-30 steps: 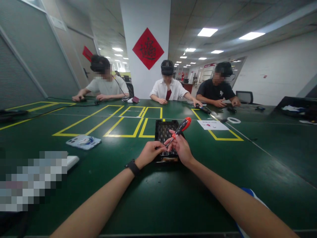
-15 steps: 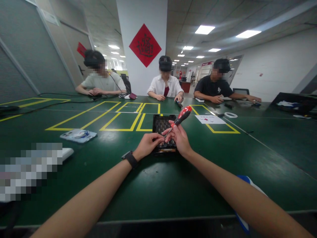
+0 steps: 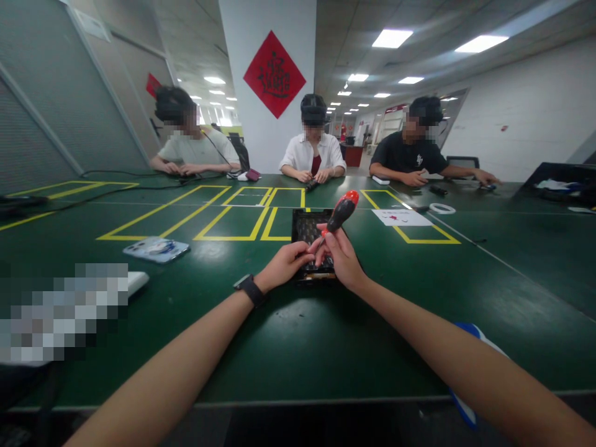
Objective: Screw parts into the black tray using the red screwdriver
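Along the near side of the smooth green table (image 3: 279, 347), a curved blue-and-white object (image 3: 462, 406) shows partly from under the right forearm. The left hand (image 3: 285, 264), a dark, flat band (image 3: 251, 290) round its wrist, brings thumb and fingers together in a pinch; whether anything small sits between them cannot be told. The right hand (image 3: 345, 259) grasps a screwdriver (image 3: 343, 211), its bulbous black-and-red handle tilted up to the right, its thin shaft slanting down toward the left fingertips. Under both hands, on the tabletop, lies an open, rectangular black case (image 3: 295, 226) with a dark, bumpy lining. Off to the left are a blurred-out slab with a rounded white end (image 3: 138, 282) and a glossy, pale-blue phone (image 3: 156, 249). Beyond run straight strips of yellow tape (image 3: 256, 231), a flat printed sheet (image 3: 401, 218) and a white ring (image 3: 442, 213). Across the table sit three people; behind them, a red paper diamond (image 3: 274, 74) with black lettering hangs on a plain white pillar (image 3: 270, 12).
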The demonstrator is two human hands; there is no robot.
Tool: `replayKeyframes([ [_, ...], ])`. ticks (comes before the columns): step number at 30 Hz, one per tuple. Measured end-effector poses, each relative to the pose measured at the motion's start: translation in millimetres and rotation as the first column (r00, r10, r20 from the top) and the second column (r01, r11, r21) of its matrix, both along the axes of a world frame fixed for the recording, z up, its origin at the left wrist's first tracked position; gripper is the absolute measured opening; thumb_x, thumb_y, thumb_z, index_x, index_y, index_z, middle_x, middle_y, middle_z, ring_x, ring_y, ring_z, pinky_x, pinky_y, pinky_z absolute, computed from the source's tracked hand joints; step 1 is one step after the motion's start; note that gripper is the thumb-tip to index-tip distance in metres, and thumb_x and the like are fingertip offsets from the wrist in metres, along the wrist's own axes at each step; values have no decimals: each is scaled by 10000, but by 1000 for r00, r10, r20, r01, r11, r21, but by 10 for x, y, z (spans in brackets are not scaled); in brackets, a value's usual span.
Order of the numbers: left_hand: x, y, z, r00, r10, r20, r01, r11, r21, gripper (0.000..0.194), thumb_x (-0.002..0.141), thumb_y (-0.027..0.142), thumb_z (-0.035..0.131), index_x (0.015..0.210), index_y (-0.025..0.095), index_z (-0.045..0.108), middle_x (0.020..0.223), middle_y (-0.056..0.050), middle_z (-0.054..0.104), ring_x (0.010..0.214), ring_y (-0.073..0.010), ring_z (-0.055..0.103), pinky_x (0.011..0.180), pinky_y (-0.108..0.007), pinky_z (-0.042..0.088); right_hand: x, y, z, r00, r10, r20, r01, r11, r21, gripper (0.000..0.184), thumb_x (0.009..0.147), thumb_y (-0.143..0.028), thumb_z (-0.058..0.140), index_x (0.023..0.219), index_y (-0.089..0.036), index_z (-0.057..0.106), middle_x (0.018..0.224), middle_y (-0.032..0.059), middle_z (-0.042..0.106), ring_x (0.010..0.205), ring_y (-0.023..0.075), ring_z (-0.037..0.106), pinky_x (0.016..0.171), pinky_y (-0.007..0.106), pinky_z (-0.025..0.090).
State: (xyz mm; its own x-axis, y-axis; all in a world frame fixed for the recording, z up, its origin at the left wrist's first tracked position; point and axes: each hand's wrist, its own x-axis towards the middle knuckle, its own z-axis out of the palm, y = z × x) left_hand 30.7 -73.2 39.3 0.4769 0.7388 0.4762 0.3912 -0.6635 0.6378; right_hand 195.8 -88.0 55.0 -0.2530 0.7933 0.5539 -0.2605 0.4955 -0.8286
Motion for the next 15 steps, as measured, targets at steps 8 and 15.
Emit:
replayKeyframes([
  [8,48,-61,37,997,73,-23,-72,997,20,271,773,397,576,819,132,603,683,12,581,602,-94,470,586,-214,372,1,37,-3,996,17,-83,-21,999,-39,257,887,-409,384,1055,-216,401,659,-44,587,424,70,524,439,194,410],
  [15,-45,-362,314,969,242,-42,-205,891,406,230,846,325,482,921,170,635,897,-54,639,835,-164,571,752,-292,442,17,21,-9,988,-67,-136,67,998,-2,248,891,-415,375,1039,-218,398,685,-39,598,437,63,520,462,198,422],
])
